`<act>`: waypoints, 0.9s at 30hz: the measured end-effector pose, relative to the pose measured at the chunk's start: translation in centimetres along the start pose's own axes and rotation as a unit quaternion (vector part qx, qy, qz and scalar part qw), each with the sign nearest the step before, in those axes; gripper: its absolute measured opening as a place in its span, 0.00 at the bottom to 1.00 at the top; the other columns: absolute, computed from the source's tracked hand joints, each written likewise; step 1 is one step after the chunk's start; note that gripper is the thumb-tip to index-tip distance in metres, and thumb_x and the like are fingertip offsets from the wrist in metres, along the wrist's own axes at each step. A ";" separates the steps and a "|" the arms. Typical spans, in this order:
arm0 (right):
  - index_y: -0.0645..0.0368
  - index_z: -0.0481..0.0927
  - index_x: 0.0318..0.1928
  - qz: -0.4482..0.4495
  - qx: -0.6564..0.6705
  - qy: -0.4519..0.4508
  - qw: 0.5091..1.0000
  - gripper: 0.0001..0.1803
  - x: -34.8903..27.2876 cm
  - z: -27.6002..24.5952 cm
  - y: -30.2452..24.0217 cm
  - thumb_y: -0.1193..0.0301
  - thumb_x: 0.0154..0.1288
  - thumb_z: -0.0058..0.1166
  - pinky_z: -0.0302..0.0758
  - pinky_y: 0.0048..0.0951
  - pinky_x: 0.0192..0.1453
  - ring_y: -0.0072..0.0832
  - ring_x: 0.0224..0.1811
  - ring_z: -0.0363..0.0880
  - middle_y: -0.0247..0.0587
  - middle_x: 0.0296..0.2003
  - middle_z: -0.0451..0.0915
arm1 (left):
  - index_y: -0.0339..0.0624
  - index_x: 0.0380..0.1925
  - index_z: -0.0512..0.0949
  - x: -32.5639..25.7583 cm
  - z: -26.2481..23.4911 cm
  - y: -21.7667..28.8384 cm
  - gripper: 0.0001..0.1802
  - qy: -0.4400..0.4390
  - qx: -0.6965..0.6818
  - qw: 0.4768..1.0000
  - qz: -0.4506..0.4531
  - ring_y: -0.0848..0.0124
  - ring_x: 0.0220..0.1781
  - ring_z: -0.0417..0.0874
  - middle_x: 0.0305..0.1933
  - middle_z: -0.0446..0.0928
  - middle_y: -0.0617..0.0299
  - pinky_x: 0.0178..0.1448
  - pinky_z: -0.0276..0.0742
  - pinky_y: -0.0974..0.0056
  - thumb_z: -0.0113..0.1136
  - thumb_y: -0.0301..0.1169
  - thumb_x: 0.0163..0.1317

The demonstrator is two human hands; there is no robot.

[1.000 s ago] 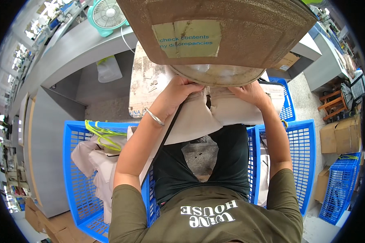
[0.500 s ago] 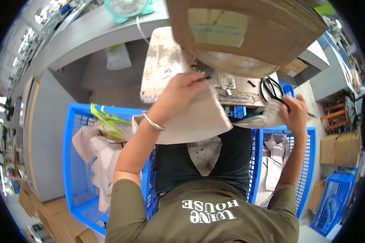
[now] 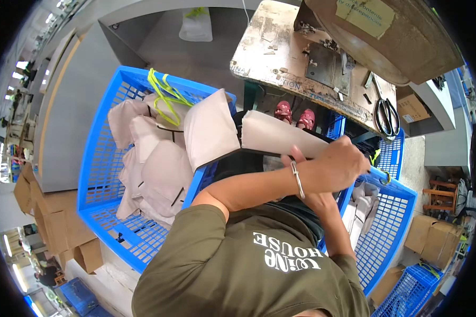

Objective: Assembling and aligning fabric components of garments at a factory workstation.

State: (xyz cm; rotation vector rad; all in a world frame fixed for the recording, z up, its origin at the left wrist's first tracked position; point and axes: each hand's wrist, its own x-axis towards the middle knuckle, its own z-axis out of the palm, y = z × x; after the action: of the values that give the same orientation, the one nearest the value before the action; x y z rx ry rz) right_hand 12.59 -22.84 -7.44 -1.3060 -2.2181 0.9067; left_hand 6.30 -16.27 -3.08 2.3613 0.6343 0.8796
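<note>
A pale beige fabric piece with dark edging stretches over my lap, and another flap of pale fabric stands beside it on the left. My left hand, with a bangle at its wrist, reaches across to the right and is closed at the right end of the fabric piece. Crossing beneath it, my right hand shows only a few fingertips against the fabric's lower edge; the rest is hidden by the left wrist. Black-handled scissors lie on the worn table's right corner, apart from both hands.
On the left, a blue basket holds several beige fabric pieces and yellow-green straps. Another blue basket with fabric stands on the right. The worn table carries scraps and a metal plate; a cardboard box overhangs it.
My left hand has moved right and down, crossing over my right hand. The scissors, earlier at my right hand, now lie on the table. The view has shifted, with the fabric lower over my lap.
</note>
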 end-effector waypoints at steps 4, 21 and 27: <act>0.52 0.67 0.68 -0.140 -0.453 0.111 0.873 0.28 2.4 1.2 0.5 0.62 0.68 0.50 0.61 0.41 0.71 0.34 0.64 0.69 0.39 0.60 0.74 | 0.43 0.35 0.82 -1.8 -0.4 1.5 0.08 0.124 -0.032 0.991 0.039 0.61 0.48 0.81 0.38 0.82 0.55 0.56 0.69 0.56 0.60 0.33 0.58; 0.58 0.83 0.34 -0.034 -0.266 0.368 0.890 0.08 -1.1 -10.8 -0.8 0.74 0.54 0.68 0.72 0.27 0.27 0.31 0.23 0.78 0.36 0.29 0.81 | 0.48 0.57 0.77 -12.0 -4.0 -4.2 0.26 0.123 0.083 0.974 -0.169 0.58 0.71 0.68 0.64 0.74 0.58 0.74 0.56 0.51 0.63 0.23 0.55; 0.59 0.83 0.34 0.007 -0.192 0.390 0.900 0.07 -0.6 -13.8 0.7 0.73 0.56 0.67 0.68 0.23 0.23 0.24 0.18 0.74 0.36 0.27 0.80 | 0.42 0.53 0.78 -7.0 -7.1 -6.6 0.16 0.050 -0.009 0.993 -0.109 0.55 0.57 0.80 0.53 0.81 0.54 0.74 0.57 0.50 0.57 0.29 0.66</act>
State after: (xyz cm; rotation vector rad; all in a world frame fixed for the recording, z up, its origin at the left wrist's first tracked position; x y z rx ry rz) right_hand 22.03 -18.56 1.79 -1.5008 -1.7579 -0.1047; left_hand -4.91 -13.19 -5.75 2.1923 0.9011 0.9042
